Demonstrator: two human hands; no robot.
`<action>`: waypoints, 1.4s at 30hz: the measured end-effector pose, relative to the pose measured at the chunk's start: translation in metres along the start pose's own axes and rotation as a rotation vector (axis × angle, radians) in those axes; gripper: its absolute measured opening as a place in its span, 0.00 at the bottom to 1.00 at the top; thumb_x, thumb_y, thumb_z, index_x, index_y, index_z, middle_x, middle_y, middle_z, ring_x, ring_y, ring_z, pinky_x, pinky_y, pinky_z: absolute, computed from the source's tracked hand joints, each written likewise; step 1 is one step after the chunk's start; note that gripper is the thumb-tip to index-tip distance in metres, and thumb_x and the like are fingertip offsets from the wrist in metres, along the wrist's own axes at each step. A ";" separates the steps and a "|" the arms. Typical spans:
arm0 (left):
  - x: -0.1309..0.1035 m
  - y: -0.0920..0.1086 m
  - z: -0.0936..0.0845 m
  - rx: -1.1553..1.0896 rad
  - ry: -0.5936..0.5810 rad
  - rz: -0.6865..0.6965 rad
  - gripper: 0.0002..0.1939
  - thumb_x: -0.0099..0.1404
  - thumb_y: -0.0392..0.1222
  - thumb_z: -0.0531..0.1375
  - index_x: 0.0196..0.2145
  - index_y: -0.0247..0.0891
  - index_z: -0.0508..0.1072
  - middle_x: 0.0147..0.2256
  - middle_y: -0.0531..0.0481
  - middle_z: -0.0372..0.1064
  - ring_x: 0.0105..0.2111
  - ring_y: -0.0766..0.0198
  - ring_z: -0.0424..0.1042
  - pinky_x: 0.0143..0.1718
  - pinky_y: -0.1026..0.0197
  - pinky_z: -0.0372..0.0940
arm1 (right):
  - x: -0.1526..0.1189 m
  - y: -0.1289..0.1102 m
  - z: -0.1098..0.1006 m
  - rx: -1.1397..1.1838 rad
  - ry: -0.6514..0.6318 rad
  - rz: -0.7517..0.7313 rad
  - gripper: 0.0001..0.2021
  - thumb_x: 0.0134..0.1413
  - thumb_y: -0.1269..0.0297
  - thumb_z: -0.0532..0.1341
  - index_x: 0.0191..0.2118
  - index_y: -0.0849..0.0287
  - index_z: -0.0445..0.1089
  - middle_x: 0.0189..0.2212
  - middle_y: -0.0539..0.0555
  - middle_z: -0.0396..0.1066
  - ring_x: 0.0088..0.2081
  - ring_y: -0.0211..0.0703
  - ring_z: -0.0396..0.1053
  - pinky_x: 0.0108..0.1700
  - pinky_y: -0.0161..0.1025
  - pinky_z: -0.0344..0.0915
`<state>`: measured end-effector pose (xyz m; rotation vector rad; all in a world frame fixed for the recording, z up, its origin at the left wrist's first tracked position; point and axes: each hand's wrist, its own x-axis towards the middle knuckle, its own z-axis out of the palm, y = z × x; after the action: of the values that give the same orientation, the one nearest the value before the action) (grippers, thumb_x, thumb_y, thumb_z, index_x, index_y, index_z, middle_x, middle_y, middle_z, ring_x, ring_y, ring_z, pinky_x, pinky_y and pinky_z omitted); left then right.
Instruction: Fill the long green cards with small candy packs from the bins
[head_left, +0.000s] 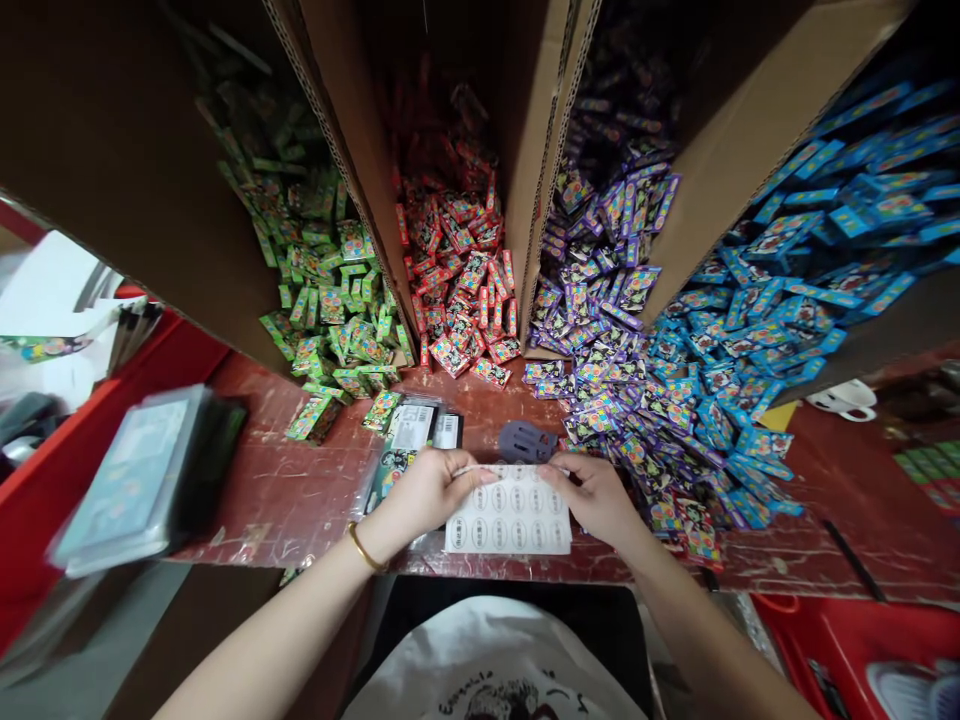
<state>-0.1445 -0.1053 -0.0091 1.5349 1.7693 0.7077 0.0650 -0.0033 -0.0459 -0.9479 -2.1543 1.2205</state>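
Label sheet [508, 520] is over the red table's [262, 480] near edge, its far edge pinched by the left hand [435, 490] and right hand [596, 494]. Beyond lie a slotted gray object [527, 440], then 4 packet heaps [465, 270] spilling from cardboard boxes [716, 190].

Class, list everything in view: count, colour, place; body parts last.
Cardboard boxes: several, brown, back
Green packets: many, green, spilling from leftmost box
Red packets: many, red, spilling from second
Purple packets: many, purple, spilling from third
Blue packets: many, blue, spilling from rightmost
Table: one, red, centre
Label sheet: one, white, centre
Wrapped packs: several, mixed colours, left of sheet
Slotted object: one, dark grey, beyond sheet
Pack stack: one, pale blue, table's left
Containers: at least two, red, left and right
Papers: several, white, far left
Thin strip: one, black, right
Bracelet: one, gold, left wrist
Printed top: one, white, bottom
Left hand: one, bare, sheet's left
Right hand: one, bare, sheet's right
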 end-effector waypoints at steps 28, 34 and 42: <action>0.037 -0.053 0.048 0.525 -0.284 0.144 0.07 0.60 0.40 0.59 0.29 0.35 0.75 0.35 0.40 0.73 0.42 0.51 0.71 0.45 0.53 0.60 | -0.048 0.030 0.036 -0.366 -0.151 -0.256 0.26 0.47 0.69 0.62 0.54 0.52 0.62 0.50 0.56 0.68 0.50 0.51 0.65 0.52 0.50 0.62; 0.041 -0.048 0.030 0.464 -0.263 0.115 0.17 0.52 0.41 0.67 0.39 0.36 0.72 0.36 0.44 0.74 0.40 0.53 0.72 0.42 0.57 0.63 | -0.054 0.049 0.064 -0.364 -0.121 -0.213 0.23 0.49 0.66 0.63 0.53 0.54 0.63 0.51 0.57 0.67 0.52 0.53 0.63 0.56 0.55 0.57; -0.032 -0.089 -0.002 0.315 0.459 -0.018 0.31 0.58 0.52 0.60 0.55 0.37 0.56 0.53 0.37 0.61 0.54 0.49 0.61 0.54 0.47 0.58 | -0.013 0.022 0.050 -0.154 -0.020 -0.206 0.16 0.53 0.61 0.60 0.48 0.55 0.66 0.48 0.58 0.68 0.50 0.50 0.65 0.51 0.47 0.62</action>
<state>-0.1986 -0.1511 -0.0726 1.6479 2.3231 0.8545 0.0459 -0.0323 -0.0904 -0.7535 -2.3230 0.9815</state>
